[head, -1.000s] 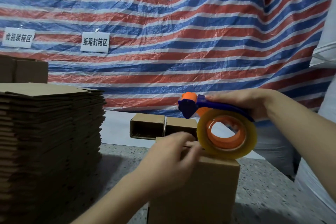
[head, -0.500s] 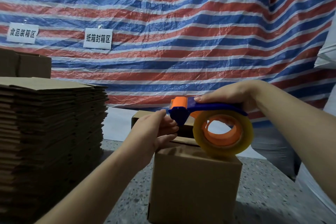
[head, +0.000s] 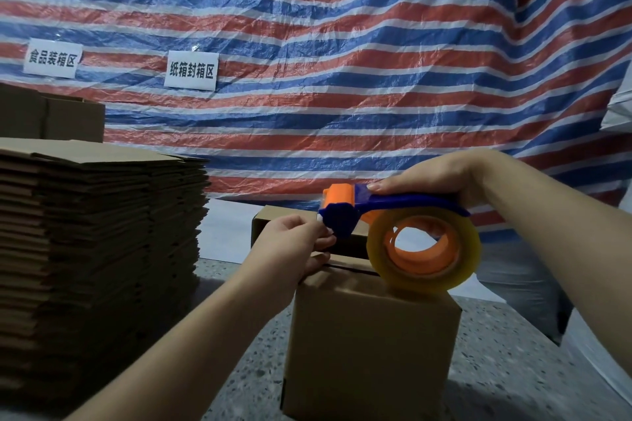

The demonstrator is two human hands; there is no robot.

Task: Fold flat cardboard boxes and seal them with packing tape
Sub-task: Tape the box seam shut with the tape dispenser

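A folded brown cardboard box (head: 369,349) stands upright on the speckled table, its top flaps closed with a dark seam showing. My right hand (head: 441,178) grips the blue handle of a tape dispenser (head: 345,215) with an orange roller; its clear tape roll (head: 424,249) rests on the box's top. My left hand (head: 294,246) is at the dispenser's blue front end, fingertips pinching the tape end there, with the lower fingers touching the box's top left edge.
A tall stack of flat cardboard boxes (head: 99,249) fills the left side. Other folded boxes (head: 266,225) lie behind on a white sheet. A striped tarp with two paper signs (head: 191,71) hangs behind. A pale sack (head: 619,113) is at the right.
My left hand rose from the box top to the dispenser's front end and now pinches there. The dispenser shifted slightly left. The camera view moved a little.
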